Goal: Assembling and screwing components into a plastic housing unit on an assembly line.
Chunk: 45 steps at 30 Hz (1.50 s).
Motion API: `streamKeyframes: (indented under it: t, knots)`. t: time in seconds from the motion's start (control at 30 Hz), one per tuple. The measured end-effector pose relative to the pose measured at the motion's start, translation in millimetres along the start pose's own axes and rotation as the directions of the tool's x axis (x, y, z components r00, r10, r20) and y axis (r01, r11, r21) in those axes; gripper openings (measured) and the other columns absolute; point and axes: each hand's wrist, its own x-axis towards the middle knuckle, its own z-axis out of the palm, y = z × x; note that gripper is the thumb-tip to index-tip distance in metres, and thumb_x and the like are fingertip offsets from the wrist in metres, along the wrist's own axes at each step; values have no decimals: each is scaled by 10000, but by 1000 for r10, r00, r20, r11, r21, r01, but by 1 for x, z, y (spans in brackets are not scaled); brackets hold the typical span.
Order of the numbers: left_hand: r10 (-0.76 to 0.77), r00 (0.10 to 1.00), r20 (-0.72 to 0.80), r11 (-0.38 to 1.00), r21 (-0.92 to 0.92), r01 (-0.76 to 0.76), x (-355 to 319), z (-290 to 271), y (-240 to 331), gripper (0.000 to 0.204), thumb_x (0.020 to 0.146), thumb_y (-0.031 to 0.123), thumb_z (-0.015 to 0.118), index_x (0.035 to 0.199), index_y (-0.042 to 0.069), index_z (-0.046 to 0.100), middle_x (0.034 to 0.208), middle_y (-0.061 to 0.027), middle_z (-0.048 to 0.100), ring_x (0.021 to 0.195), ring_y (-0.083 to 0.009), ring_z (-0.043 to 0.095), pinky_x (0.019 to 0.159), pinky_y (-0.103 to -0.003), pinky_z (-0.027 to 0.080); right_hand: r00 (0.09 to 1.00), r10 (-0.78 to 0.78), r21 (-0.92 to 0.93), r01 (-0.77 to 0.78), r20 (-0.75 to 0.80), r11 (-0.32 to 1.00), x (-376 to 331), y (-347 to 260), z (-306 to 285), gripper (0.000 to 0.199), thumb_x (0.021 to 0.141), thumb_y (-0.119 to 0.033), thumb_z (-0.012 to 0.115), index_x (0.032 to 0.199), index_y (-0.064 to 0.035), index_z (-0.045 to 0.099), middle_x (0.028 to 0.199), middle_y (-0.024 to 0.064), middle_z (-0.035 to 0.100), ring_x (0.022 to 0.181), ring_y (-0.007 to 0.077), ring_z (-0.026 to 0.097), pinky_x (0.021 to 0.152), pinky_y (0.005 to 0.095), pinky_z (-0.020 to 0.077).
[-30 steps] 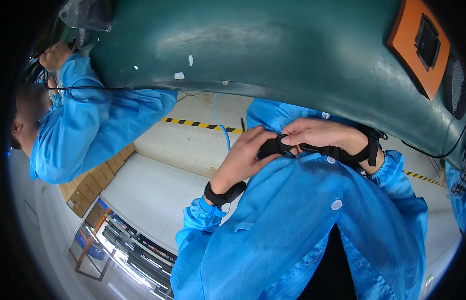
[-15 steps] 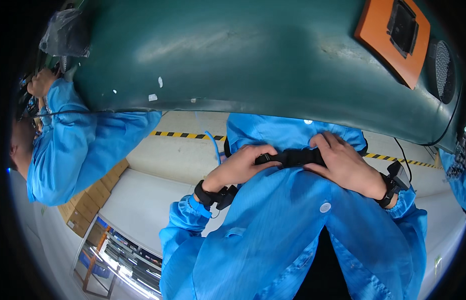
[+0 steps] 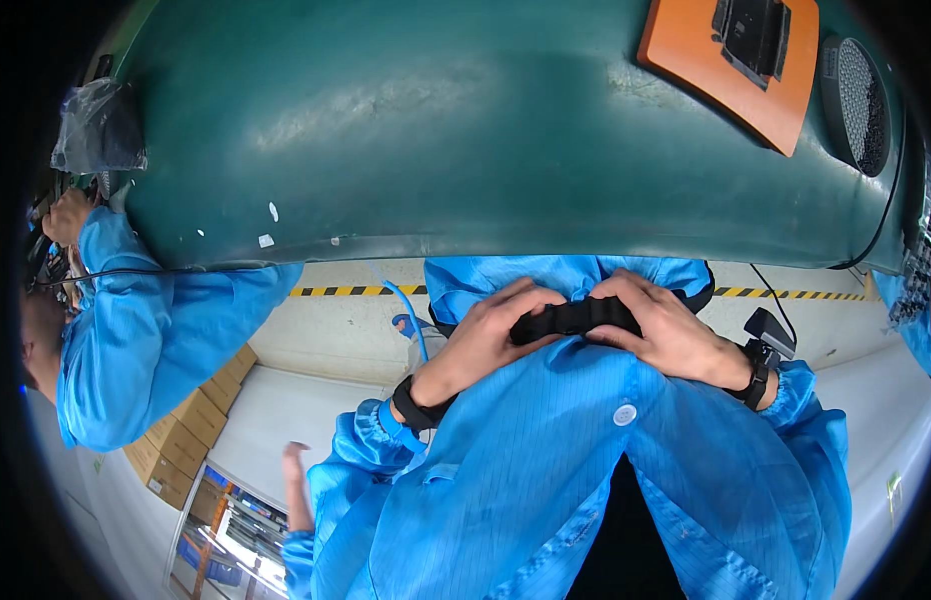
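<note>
A wide black strap point(image 3: 578, 317) with a darker buckle-like part lies across the front of the blue smock point(image 3: 516, 440) I wear, at waist height. My left hand point(image 3: 494, 325) grips its left end, thumb below and fingers curled over the top. On the other end my right hand point(image 3: 671, 332) is closed, thumb underneath and fingers above. Both hands are just below the near edge of the green table. Each wrist wears a black band; a small grey-black device point(image 3: 770, 332) shows at the right one. What the fingertips press on is partly hidden.
On the green table point(image 3: 386, 180) stand an orange panel point(image 3: 686, 60) with a black holder, a grey mesh-topped thing point(image 3: 858, 105) and a clear plastic bag point(image 3: 98, 125). A co-worker's blue sleeve point(image 3: 136, 340) is at the left. Cardboard boxes point(image 3: 176, 440) and a shelf rack lie behind.
My view has shifted, so the table edge sits lower. Both hands stay on the strap, the left fingers curled further over it. Another person's arm and a blue-shod foot now show behind me.
</note>
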Motion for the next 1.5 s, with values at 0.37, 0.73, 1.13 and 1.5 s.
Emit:
streamKeyframes:
  t: [0.37, 0.73, 1.13, 1.5]
  knots:
    - [106, 993, 43, 994, 4, -107, 12, 4, 0, 440, 848, 58, 860, 1263, 45, 717, 1036, -100, 645, 918, -272, 680, 771, -369, 552, 999, -39, 57, 39, -18, 998, 0, -4, 0, 388, 986, -240, 761, 1247, -28, 567, 1124, 220, 612, 1029, 423, 668, 887, 477, 540]
    - [82, 997, -16, 992, -91, -83, 5, 3, 4, 402, 850, 52, 863, 1238, 51, 756, 897, -70, 596, 798, -209, 578, 701, -356, 463, 995, 35, -16, -34, 94, 999, 0, -23, -6, 377, 1053, -233, 666, 1290, 2, 492, 1185, 238, 541, 1029, 440, 645, 870, 498, 524]
    - [90, 996, 6, 991, -99, -89, 4, 5, -5, 412, 854, 65, 866, 1248, 29, 750, 844, -63, 564, 755, -179, 538, 649, -350, 431, 986, -1, 32, -4, 166, 999, 3, -17, -12, 363, 1063, -238, 651, 1283, -2, 484, 1201, 243, 547, 1044, 456, 649, 859, 508, 523]
    - [81, 997, 6, 991, -109, -79, 5, 9, -9, 398, 862, 78, 861, 1243, 43, 748, 943, -85, 686, 770, -195, 613, 694, -309, 488, 969, -43, 88, 22, 242, 996, 7, -3, -14, 375, 1067, -248, 646, 1318, -21, 483, 1219, 242, 565, 1123, 443, 635, 941, 500, 506]
